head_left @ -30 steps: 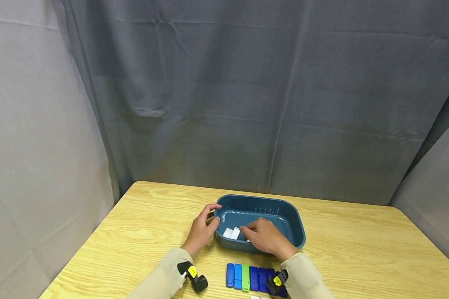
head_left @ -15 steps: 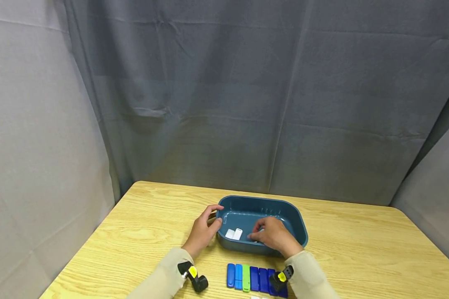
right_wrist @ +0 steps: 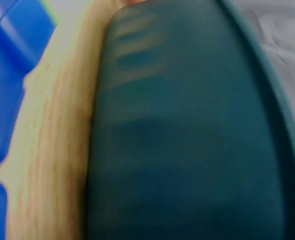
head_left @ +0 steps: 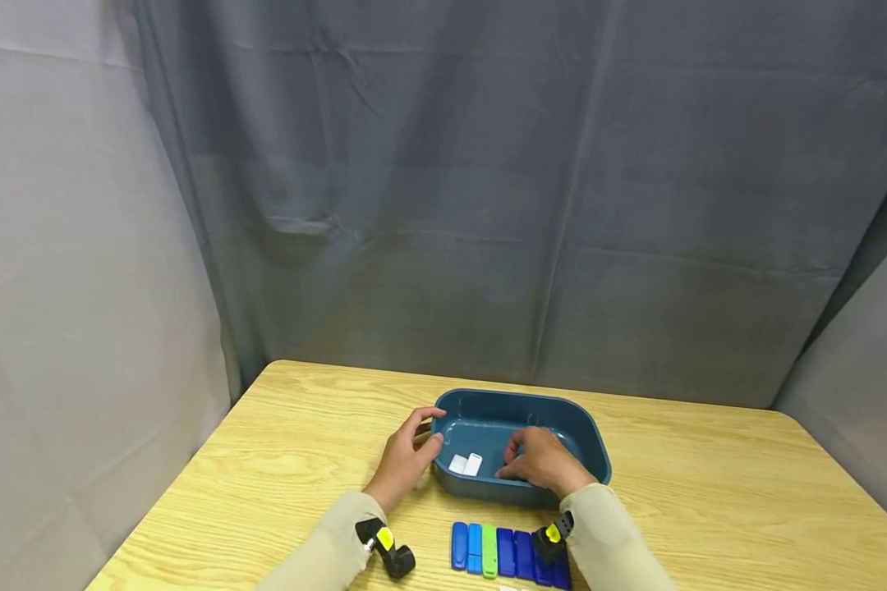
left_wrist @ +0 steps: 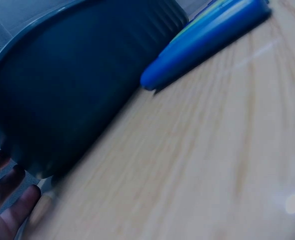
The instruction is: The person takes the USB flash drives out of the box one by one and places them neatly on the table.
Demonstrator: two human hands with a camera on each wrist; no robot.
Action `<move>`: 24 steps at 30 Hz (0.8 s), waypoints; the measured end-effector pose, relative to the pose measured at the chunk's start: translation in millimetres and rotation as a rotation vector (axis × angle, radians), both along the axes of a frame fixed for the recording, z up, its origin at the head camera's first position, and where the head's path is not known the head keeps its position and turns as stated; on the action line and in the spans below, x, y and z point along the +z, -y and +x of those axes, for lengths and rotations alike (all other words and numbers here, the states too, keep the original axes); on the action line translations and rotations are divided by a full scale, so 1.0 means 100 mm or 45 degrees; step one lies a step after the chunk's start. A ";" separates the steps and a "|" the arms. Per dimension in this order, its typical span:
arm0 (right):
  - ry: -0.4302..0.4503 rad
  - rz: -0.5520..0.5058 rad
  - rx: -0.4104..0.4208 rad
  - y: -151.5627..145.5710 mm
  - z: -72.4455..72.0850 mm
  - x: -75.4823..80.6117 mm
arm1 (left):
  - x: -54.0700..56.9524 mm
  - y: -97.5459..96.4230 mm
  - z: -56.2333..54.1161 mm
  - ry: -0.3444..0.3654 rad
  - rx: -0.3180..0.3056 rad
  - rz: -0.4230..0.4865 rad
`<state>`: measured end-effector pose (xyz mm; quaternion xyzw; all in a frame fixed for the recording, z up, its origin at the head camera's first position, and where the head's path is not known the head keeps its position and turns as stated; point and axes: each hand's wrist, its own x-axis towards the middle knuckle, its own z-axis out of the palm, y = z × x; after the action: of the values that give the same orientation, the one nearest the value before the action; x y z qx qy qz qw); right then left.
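Observation:
A dark teal plastic bin (head_left: 488, 491) stands on the table, its side wall filling much of both wrist views. At its left end is my left hand (head_left: 399, 466), thumb and index finger spread against the rim, the other fingers (left_wrist: 21, 206) loosely extended beside the wall. My right hand (head_left: 543, 461) reaches over the front rim into the bin. Its fingers bend down toward the thumb and pinch a small white piece that they almost wholly hide. Two flat white pieces (head_left: 473, 465) lie side by side on the bin's floor, left of that hand.
In front of the bin lies a row of flat, narrow plastic pieces: blue, light blue (head_left: 475, 548), green (head_left: 489, 550) and several dark blue (head_left: 523, 554), partly under my right wrist. White pieces (head_left: 508, 588) show at the bottom edge. Grey curtains (head_left: 414, 205) hang behind the wooden table (head_left: 325, 410).
My right hand has shifted right inside the bin, away from the two white pieces, which now show fully. The bin has slid very slightly right with my left hand staying at its end.

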<state>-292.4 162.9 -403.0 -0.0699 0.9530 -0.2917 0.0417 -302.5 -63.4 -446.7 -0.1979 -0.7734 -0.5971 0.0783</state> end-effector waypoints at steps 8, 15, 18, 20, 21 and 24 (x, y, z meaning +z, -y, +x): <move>0.014 0.139 -0.004 -0.03 -0.07 -0.04 | -0.26 0.00 -0.16 -0.001 0.025 -0.030; 0.016 0.143 0.006 -0.04 -0.07 -0.01 | -0.27 0.00 -0.18 0.012 0.037 -0.039; 0.043 0.130 -0.004 -0.03 -0.07 0.00 | -0.27 0.00 -0.18 0.012 0.041 -0.034; 0.054 0.123 -0.006 -0.03 -0.08 0.00 | -0.27 0.01 -0.19 0.009 0.044 -0.034; 0.055 0.120 -0.006 -0.03 -0.08 0.00 | -0.26 0.01 -0.19 0.010 0.047 -0.036; 0.047 0.121 0.001 -0.02 -0.08 -0.01 | -0.27 0.00 -0.20 0.018 0.050 -0.035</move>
<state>-300.8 165.2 -403.9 -0.0630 0.9648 -0.2474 0.0627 -322.4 -63.7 -473.5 -0.1796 -0.7859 -0.5861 0.0817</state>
